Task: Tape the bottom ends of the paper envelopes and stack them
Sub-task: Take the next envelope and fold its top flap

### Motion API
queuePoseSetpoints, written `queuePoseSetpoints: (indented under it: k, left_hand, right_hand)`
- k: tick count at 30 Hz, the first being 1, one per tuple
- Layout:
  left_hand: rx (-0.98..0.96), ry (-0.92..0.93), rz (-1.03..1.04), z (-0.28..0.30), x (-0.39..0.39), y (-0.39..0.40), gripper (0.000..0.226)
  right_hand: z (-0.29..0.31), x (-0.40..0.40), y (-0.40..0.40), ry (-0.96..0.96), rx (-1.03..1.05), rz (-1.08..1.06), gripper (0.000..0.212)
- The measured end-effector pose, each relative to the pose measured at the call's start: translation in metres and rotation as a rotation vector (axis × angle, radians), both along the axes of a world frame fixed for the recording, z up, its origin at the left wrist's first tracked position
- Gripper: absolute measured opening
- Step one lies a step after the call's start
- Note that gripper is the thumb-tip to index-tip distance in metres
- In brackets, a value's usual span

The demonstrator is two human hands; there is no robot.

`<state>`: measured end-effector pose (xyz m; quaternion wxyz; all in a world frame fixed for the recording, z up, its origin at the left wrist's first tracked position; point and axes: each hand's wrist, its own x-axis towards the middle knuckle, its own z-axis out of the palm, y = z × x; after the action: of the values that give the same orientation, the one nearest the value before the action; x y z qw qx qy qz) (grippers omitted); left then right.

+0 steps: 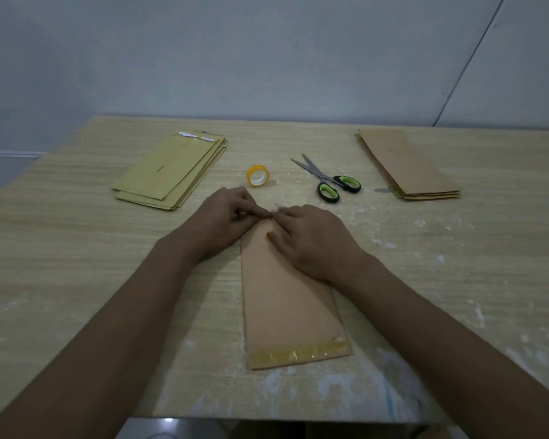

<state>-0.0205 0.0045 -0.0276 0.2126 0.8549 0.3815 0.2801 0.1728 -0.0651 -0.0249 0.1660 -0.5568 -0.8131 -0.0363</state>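
fingers of your left hand (225, 213) are curled at the far end of the long tan paper envelope (286, 299), pinching what looks like a bit of clear tape, though it is too small to be sure. the envelope's long axis runs straight away from you on the pale wooden table (76, 264). your right hand (311, 239) pinches at the same far edge, thumb on the paper, so both hands are equally near.

No text, label, brand, number or sign could be read anywhere. A small dark mark was seen on the top envelope of the left stack (171, 171), too small to be deciphered.
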Motion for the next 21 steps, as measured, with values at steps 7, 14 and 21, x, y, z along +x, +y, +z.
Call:
queuePoseSetpoints:
  k: [7, 14, 21]
  left_hand:
    - [-0.076, 0.038, 0.028, 0.000, -0.003, -0.004, 0.060]
    - [-0.134, 0.088, 0.033, 0.007, -0.006, -0.012, 0.089]
    - [-0.144, 0.176, 0.051, 0.013, -0.006, -0.021, 0.103]
  right_hand:
    - [0.007, 0.012, -0.015, -0.115, -0.370, 0.070, 0.062]
    - [0.012, 0.019, -0.022, -0.144, -0.471, 0.111, 0.099]
    - [0.011, 0.020, -0.024, -0.137, -0.454, 0.135, 0.104]
